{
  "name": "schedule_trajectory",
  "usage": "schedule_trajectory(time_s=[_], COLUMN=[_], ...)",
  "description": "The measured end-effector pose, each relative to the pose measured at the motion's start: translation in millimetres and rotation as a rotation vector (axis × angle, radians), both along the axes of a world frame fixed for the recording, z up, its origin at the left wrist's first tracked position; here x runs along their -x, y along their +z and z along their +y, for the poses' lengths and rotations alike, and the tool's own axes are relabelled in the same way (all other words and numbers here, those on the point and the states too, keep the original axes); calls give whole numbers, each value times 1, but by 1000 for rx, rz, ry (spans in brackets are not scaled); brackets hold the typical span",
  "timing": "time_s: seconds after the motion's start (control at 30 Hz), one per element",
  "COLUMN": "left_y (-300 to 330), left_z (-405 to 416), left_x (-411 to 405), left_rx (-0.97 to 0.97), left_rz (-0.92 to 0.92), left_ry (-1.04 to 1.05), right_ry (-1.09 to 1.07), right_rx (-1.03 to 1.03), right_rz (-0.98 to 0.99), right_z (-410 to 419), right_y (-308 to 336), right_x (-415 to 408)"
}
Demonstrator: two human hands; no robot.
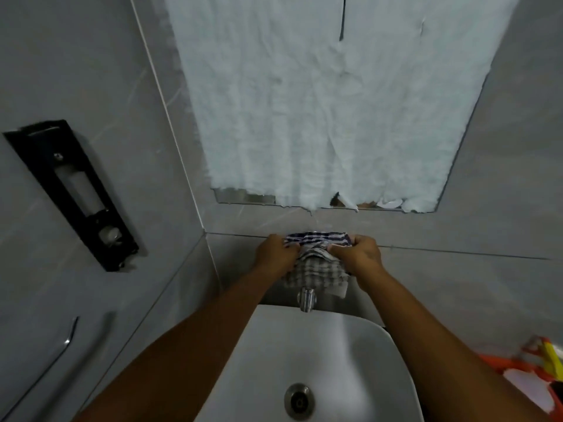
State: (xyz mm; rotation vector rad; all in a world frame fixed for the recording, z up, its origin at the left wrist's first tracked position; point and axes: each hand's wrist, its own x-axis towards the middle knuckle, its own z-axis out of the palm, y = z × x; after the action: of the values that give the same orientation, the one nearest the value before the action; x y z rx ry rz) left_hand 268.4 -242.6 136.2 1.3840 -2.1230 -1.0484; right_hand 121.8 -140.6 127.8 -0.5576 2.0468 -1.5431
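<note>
Over a white ceramic basin (380, 345), a person's left hand (275, 254) and right hand (358, 254) each clench one end of a checked dark-and-white fabric cloth (316, 269). It is bunched against the grey tiled wall just above the chrome tap (307, 300). Its gathered top edge runs side to side between the fists, the rest hanging towards the tap; neither hand is nearer. The black wall dispenser (73, 193) at left shows no legible writing.
</note>
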Motion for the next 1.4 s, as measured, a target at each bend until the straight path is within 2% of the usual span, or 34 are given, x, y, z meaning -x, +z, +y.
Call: schedule_trajectory(time_s=[0.07,0.1,0.17,0.2,0.27,0.33,0.37,0.43,0.47,0.53,0.57,0.6,0.63,0.7,0.73,0.77,0.8,0.83,0.9,0.93,0.97,1.0,1.03,1.13,1.2,1.3,1.4], left_y=[-1,0,2,0,-3,-7,-10,-13,-15,-19,-21,-21,-19,-13,-9,-9,-11,-15,-15,-16,-16,-15,-16,-11,-1,2,-8], left_z=[7,11,17,18,19,15,11,7,7,4,2,1,2,11,18,23,22,16,6,4,3,2,3,17,24,32,52], left_x=[3,5,16,22,36,44,46,43,40,36,38,43,51,70,77,79,77,71,56,49,44,45,52,70,76,73,64], left_rx=[284,399,422,358,168,-67,-224,-661,-831,-951,-924,-805,-587,-71,44,53,-16,-174,-689,-920,-1003,-979,-852,-139,-22,50,243], left_rz=[-81,-57,-35,-63,-67,82,215,481,555,572,576,538,433,46,-65,-82,-15,137,485,588,613,596,542,95,-61,-186,-240], left_ry=[137,173,123,64,-18,43,120,186,167,118,121,155,184,156,142,150,167,201,207,145,97,105,146,229,184,111,115], right_ry=[21,36,11,-25,-75,-79,-58,-5,14,8,-15,-42,-68,-119,-135,-141,-147,-153,-157,-151,-141,-133,-129,-120,-127,-136,-133], right_rx=[13,33,108,138,140,70,28,-67,-98,-109,-106,-108,-110,-88,-74,-58,-38,-25,-15,-10,-10,-14,-17,-28,-54,-90,-121], right_rz=[42,50,139,289,770,1210,1348,1495,1544,1644,1692,1729,1751,1765,1762,1761,1764,1766,1754,1746,1742,1741,1741,1723,1719,1690,1677], right_z=[-1,0,7,14,34,50,55,57,55,47,41,35,29,18,14,11,10,10,10,10,9,10,10,12,12,14,15], right_y=[-7,-10,-11,-12,-19,-29,-34,-46,-54,-68,-74,-80,-85,-94,-97,-100,-103,-104,-105,-105,-105,-105,-104,-103,-100,-96,-94], right_x=[3,4,4,6,17,37,50,73,83,97,102,105,108,113,115,116,117,119,120,119,119,119,119,116,115,110,106])
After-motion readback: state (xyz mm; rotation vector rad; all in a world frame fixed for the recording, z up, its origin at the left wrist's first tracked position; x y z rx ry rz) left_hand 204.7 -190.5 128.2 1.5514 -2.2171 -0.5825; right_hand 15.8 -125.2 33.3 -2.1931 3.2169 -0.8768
